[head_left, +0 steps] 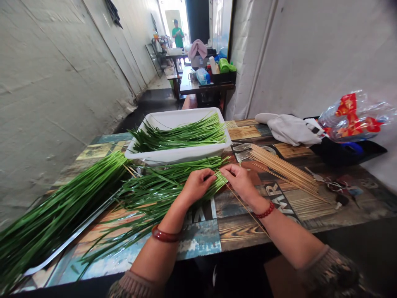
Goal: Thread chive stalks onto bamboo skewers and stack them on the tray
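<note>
Garlic chives (pixel 158 186) lie in a loose bunch on the table in front of me, pale stem ends to the right. My left hand (pixel 199 185) pinches at the stems with thumb and forefinger. Close beside it, my right hand (pixel 238 180) is closed on the pale stem ends, fingertips almost meeting the left ones. A thin bamboo skewer (pixel 248 212) runs from the stems under my right hand toward the table's front edge; whether the fingers also grip it is hidden. More skewers (pixel 283 171) lie in a pile to the right.
A white plastic tub (pixel 173 155) with more chives stands behind my hands. On the left, a big chive bundle (pixel 68 198) lies in a metal-edged tray (pixel 74 231). A pale cap (pixel 283 127), plastic bag (pixel 353 118) and scissors (pixel 333 185) lie right. A person (pixel 178 35) stands far back.
</note>
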Action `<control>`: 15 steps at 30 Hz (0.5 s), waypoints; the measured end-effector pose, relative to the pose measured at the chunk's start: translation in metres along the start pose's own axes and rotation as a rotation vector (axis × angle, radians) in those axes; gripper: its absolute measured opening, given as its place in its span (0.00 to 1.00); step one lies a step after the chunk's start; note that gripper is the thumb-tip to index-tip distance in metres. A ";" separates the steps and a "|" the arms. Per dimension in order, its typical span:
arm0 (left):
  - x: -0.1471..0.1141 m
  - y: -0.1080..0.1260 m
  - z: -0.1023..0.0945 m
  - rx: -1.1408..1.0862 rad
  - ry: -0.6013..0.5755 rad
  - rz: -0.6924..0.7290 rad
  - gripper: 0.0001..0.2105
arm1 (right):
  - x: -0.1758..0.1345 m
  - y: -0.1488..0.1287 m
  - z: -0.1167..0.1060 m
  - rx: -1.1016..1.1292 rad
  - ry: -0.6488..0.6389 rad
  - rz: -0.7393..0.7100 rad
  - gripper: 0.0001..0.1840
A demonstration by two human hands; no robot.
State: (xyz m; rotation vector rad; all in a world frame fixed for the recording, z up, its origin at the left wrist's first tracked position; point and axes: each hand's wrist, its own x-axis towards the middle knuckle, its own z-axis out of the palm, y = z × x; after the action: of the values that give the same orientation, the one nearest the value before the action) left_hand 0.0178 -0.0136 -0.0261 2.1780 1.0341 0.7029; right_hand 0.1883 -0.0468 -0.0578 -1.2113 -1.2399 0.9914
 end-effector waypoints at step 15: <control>-0.001 -0.007 -0.009 -0.464 -0.023 -0.131 0.14 | -0.026 -0.021 -0.021 -0.114 -0.211 0.065 0.20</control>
State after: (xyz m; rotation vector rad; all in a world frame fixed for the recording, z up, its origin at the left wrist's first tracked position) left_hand 0.0078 -0.0081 -0.0246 1.7005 0.8881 0.7671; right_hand 0.2044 -0.0771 -0.0394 -1.2659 -1.4458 1.1312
